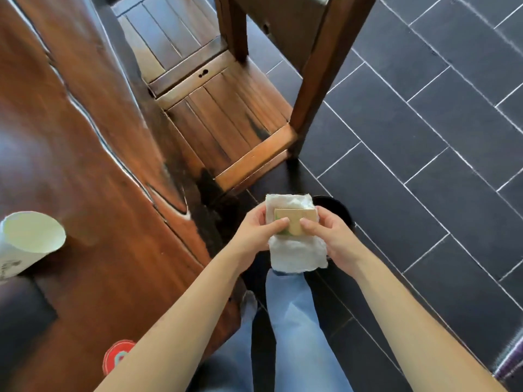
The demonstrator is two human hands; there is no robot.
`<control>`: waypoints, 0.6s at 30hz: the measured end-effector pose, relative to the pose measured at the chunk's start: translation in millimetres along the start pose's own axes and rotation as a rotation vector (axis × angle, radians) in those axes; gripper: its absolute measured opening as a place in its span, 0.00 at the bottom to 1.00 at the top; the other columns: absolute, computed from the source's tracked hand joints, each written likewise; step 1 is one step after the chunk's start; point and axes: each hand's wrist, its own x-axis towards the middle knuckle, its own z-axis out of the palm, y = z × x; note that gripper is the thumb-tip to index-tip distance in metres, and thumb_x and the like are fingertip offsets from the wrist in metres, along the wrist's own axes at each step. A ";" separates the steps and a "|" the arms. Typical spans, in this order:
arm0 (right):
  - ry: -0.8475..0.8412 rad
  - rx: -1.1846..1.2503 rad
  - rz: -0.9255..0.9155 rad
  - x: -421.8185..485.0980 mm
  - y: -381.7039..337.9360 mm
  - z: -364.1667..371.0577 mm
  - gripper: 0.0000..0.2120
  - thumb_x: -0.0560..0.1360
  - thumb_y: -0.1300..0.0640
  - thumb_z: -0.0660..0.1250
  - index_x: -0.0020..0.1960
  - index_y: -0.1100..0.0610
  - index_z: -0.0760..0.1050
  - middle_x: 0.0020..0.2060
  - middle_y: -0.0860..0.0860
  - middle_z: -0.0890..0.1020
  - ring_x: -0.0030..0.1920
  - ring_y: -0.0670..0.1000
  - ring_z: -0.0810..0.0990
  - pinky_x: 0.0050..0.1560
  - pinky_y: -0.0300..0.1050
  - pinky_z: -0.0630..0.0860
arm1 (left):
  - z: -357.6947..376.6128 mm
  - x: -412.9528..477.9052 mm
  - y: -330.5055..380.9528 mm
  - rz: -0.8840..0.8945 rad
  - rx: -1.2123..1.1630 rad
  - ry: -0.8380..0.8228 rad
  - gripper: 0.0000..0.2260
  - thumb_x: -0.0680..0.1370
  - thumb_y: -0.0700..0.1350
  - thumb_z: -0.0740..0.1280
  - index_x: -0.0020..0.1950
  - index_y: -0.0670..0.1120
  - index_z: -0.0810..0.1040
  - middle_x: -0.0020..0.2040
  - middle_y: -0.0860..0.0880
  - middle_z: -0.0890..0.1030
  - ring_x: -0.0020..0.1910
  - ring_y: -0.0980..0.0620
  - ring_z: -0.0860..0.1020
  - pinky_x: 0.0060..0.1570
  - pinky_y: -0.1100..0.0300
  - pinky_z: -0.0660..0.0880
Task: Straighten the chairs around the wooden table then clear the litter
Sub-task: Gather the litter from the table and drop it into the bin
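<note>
My left hand (pixel 256 229) and my right hand (pixel 329 236) together hold a white paper napkin (pixel 297 254) with a small tan cardboard piece (pixel 297 219) on top of it, thumbs pressed on the cardboard. I hold them above the floor just off the edge of the wooden table (pixel 85 137). A wooden chair (pixel 226 108) stands ahead, its seat tucked partly under the table edge. A white paper cup (pixel 27 241) stands on the table at the left.
A red round item (pixel 116 356) lies near the table's near edge. A dark round object (pixel 334 209) sits on the floor below my hands, mostly hidden. Dark tiled floor (pixel 424 165) spreads to the right. My jeans-clad legs (pixel 294 321) are below.
</note>
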 end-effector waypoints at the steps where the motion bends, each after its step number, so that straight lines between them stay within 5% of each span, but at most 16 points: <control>1: 0.035 0.025 0.011 -1.4 4.5 -11.0 0.19 0.73 0.55 0.69 0.62 0.59 0.74 0.57 0.60 0.81 0.57 0.60 0.81 0.57 0.56 0.78 | 10.6 7.7 -3.7 -0.029 0.004 -0.004 0.14 0.76 0.43 0.69 0.61 0.51 0.76 0.55 0.50 0.82 0.53 0.52 0.81 0.49 0.53 0.81; 5: 0.244 -0.018 0.032 -2.1 24.5 -49.2 0.10 0.76 0.60 0.68 0.56 0.60 0.76 0.50 0.59 0.82 0.49 0.56 0.82 0.47 0.48 0.80 | 46.5 39.4 -20.2 -0.144 0.043 0.073 0.13 0.75 0.37 0.68 0.56 0.51 0.77 0.55 0.46 0.82 0.55 0.47 0.81 0.53 0.48 0.80; 8: 0.398 -0.106 0.055 2.3 39.2 -70.8 0.06 0.76 0.62 0.67 0.52 0.54 0.76 0.49 0.54 0.82 0.51 0.54 0.81 0.51 0.50 0.80 | 73.9 60.7 -27.6 -0.204 0.104 0.069 0.14 0.74 0.35 0.67 0.56 0.49 0.78 0.56 0.44 0.81 0.56 0.46 0.80 0.56 0.45 0.78; 14: 0.535 -0.055 0.221 13.6 63.6 -106.5 0.06 0.76 0.60 0.66 0.50 0.50 0.75 0.49 0.53 0.81 0.51 0.54 0.81 0.55 0.58 0.79 | 109.9 99.1 -44.0 -0.412 0.200 -0.008 0.16 0.75 0.35 0.64 0.62 0.45 0.74 0.58 0.43 0.79 0.53 0.49 0.79 0.45 0.57 0.78; 18: 0.586 -0.021 0.293 26.4 77.3 -124.1 0.07 0.77 0.58 0.64 0.55 0.55 0.75 0.50 0.54 0.81 0.53 0.55 0.80 0.55 0.58 0.79 | 123.2 118.0 -51.2 -0.479 0.273 0.046 0.06 0.76 0.37 0.62 0.47 0.46 0.75 0.51 0.44 0.78 0.49 0.50 0.77 0.44 0.56 0.76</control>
